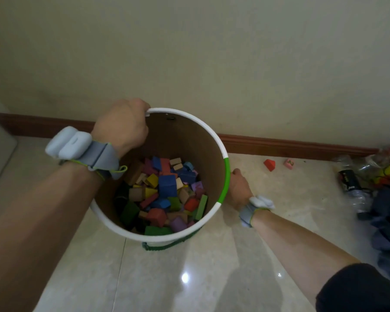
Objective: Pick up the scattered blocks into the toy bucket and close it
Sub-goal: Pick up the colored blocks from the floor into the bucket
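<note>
The head view looks down into the toy bucket (214,134), a round tub with a white rim, a green stretch on its right side and a brown cardboard-coloured inner wall, standing on the pale glossy tiled floor (212,278) close to the cream wall (189,52) and the reddish-brown skirting board (291,146). The bucket is open at the top, and its bottom holds a heap of blocks (164,194) in blue, red, green, yellow, purple and plain wood. The left hand (122,124) grasps the far left part of the rim, fingers curled over the edge. The right hand (240,188) lies low against the bucket's outer right side; its fingers are hidden behind the wall, so I cannot tell whether it grips or merely touches. Each wrist carries a grey strap with a pale device on it. Two blocks lie loose on the floor to the right of the bucket, near the skirting: a red block (269,164) and, just beyond it, a pink block (290,163) with a green mark on its face that may be the numeral 2, though it is too small to read surely. At the far right edge lie a crumpled clear plastic bag (356,167) with coloured things inside and a dark blue cloth (387,221); small white lettering on a black item there is illegible.
</note>
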{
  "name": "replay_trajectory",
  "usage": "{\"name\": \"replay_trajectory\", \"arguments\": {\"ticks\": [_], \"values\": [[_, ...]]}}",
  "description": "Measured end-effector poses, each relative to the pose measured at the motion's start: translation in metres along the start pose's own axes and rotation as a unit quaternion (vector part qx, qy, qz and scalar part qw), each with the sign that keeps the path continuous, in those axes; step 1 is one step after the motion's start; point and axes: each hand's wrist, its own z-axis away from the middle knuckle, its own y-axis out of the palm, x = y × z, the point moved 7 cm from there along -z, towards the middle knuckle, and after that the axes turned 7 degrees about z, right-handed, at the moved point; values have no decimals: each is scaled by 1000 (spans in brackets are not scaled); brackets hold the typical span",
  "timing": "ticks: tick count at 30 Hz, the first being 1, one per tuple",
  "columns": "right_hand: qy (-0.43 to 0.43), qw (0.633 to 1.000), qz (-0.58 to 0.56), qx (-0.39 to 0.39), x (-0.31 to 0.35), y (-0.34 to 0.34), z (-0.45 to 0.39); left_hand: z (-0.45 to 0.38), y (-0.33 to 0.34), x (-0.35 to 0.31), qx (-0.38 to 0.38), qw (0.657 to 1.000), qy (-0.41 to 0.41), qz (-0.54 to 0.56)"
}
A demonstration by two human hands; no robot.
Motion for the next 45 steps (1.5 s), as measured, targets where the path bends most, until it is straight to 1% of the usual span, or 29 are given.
{"name": "replay_trajectory", "arguments": {"ticks": [2,4,5,7,8,9,10,12,14,16,17,18,20,22,23,25,28,31,33,34,35,37,38,39,40,41,43,44,45], "values": [[61,997,-45,-8,-13,-2,4,1,-1,0,-1,1000,-6,4],[132,978,-161,-25,-29,-4,8,2,-2,-1,-4,1000,-2,10],[168,954,-248,-27,-36,-4,12,2,-2,-2,-5,1000,1,10],[211,880,-425,-28,-38,-12,22,2,-1,-2,-4,1000,0,9],[208,846,-490,-35,-33,-24,26,2,-1,-1,-2,1000,-3,7],[190,823,-534,-47,-26,-42,28,2,0,-1,-1,1000,-5,5],[162,810,-560,-61,-17,-63,31,3,0,-1,0,1000,-6,5],[78,801,-587,-93,8,-116,41,3,-1,-1,-2,1000,-5,7],[-29,796,-593,-117,38,-166,59,3,-2,-3,-2,1000,-3,5],[-145,805,-562,-126,74,-208,84,3,-1,-5,2,1000,-4,3],[-197,817,-528,-124,92,-223,96,3,-1,-6,4,1000,-9,3],[-241,835,-480,-122,110,-232,108,3,-1,-5,5,1000,-17,2],[-303,883,-332,-134,139,-236,128,2,0,-8,8,1000,-19,4],[-332,916,-176,-138,157,-225,140,1,2,-13,14,1000,-7,2],[-330,928,-116,-132,160,-217,141,0,3,-17,18,1000,-1,1],[-307,944,-42,-116,157,-205,140,-1,5,-25,21,1000,7,0],[-274,955,2,-114,144,-197,137,1,8,-33,13,1000,18,-2],[-270,953,-3,-142,134,-200,136,1,11,-41,15,1000,25,-5],[-269,946,-52,-171,130,-205,135,0,14,-44,20,1000,23,-6],[-265,936,-113,-203,124,-212,133,-1,16,-47,23,999,22,-5],[-256,913,-195,-250,114,-220,131,-1,17,-49,23,1000,21,-3],[-199,843,-336,-369,75,-235,118,-2,18,-53,20,1000,23,-2],[-145,816,-371,-418,49,-236,105,-2,18,-55,15,1000,26,-7],[-84,805,-381,-446,22,-232,88,-2,18,-58,12,999,30,-13],[-26,814,-368,-448,-5,-222,68,-2,18,-60,10,999,31,-17],[30,841,-339,-420,-30,-206,44,-2,18,-62,10,999,27,-18],[141,908,-260,-295,-80,-157,2,-3,19,-65,11,1000,19,-17],[184,930,-223,-226,-103,-132,-9,-2,20,-67,8,1000,19,-17],[210,942,-196,-174,-122,-109,-17,-2,20,-68,6,1000,20,-19]]}}
